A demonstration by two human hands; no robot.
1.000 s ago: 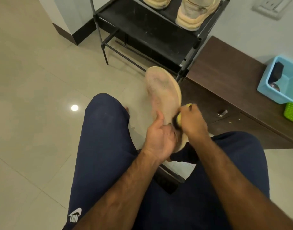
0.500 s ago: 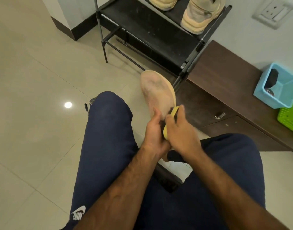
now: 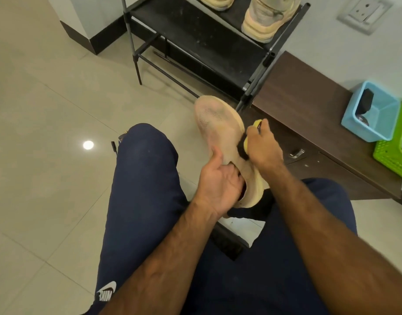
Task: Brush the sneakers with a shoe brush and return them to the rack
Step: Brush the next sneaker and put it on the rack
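The sneaker (image 3: 218,123) is held above the lap, gripped at its collar by the left hand (image 3: 220,185); the brush (image 3: 245,142), clasped in the curled right hand (image 3: 263,148), is pressed against its side.

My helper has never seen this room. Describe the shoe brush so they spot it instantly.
In front of the black shoe rack, a pinkish-beige sneaker is held up. The brush is gripped in the right hand against the sneaker's side; its yellow back and black bristles stand out from the beige shoe.
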